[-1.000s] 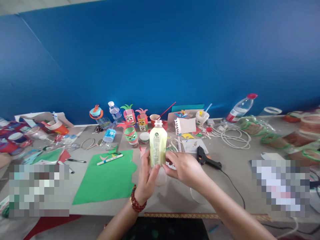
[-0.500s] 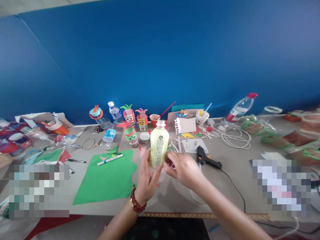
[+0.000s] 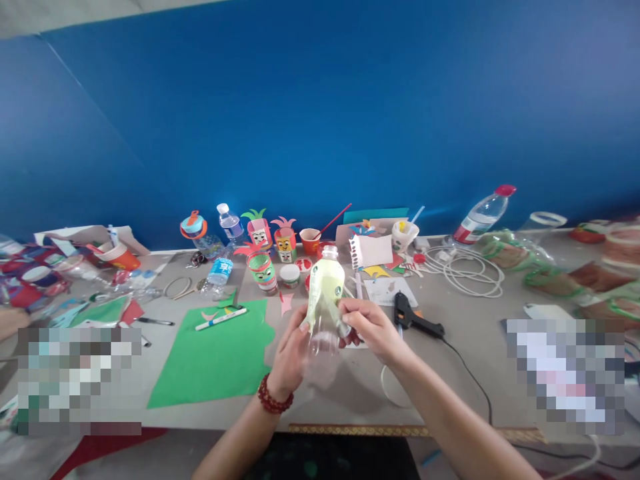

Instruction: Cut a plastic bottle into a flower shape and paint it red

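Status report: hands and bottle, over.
Left hand gripping clear bottle. Right hand pinching its partly peeled yellow label. Glue gun lies right, apart.

Bare forearms, a red beaded bracelet (image 3: 274,402) on the left wrist (dark garment (image 3: 335,460) below)

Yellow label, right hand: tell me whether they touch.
Touching. The head view shows the right hand pinching the yellow label on the bottle gripped by the left hand.

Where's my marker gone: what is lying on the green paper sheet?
On the green paper sheet lie a white marker pen and a few small paper scraps near its far edge. Anything beneath the sheet is covered.
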`<action>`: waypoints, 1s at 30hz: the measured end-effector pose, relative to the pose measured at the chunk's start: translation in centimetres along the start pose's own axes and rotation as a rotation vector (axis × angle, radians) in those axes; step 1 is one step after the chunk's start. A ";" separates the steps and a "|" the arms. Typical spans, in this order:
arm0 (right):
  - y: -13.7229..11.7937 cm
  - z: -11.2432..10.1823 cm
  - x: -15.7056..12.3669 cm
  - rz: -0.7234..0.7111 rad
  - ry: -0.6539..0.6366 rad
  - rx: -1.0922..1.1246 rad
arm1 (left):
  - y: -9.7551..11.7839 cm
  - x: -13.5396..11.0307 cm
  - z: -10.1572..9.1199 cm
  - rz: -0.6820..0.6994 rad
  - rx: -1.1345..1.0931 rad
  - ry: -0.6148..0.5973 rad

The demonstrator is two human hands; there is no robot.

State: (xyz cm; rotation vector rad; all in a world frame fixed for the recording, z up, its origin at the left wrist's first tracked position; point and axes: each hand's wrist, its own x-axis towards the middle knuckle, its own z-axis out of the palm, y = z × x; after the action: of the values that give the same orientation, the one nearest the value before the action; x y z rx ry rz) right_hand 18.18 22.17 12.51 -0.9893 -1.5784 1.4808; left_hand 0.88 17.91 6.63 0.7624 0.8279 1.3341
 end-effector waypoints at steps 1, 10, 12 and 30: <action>0.1 -0.1 0.0 0.015 0.002 0.056 | 0.1 0.1 0.1 -0.025 -0.019 -0.014; 0.9 0.6 0.2 0.094 0.096 0.482 | -2.0 0.3 -1.8 -0.065 -0.065 -0.022; 1.2 0.8 0.5 0.088 0.123 0.496 | -2.2 0.5 -1.8 -0.179 -0.135 -0.091; 0.6 -0.9 0.8 0.047 0.279 0.564 | 0.2 0.0 -0.8 -0.137 -0.116 -0.226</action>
State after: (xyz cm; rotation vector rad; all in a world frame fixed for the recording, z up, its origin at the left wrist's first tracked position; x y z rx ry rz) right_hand 18.63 23.31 12.01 -0.8525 -0.8713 1.6112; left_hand 0.10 17.94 6.36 0.7361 0.6070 1.1405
